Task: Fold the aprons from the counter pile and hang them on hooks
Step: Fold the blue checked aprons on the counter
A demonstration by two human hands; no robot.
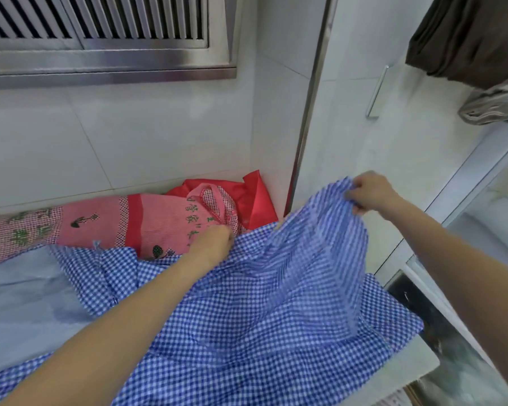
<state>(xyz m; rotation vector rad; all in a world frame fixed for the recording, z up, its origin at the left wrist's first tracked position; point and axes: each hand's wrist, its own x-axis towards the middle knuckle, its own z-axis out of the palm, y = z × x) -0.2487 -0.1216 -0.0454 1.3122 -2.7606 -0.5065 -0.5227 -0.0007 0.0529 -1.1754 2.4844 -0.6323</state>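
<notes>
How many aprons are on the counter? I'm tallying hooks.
3: blue checked apron in both hands, pink patterned apron behind it, plain red one in the corner. More may lie underneath.

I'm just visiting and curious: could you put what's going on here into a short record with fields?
Setting: kitchen counter below a metal vent
Being handled: blue checked apron, spread over the counter
Left hand: grips the apron's far edge, low
Right hand: fingers pinch a corner, lifted up
Waiting behind: pink patterned apron, red cloth
Stage: fold not yet made
</notes>
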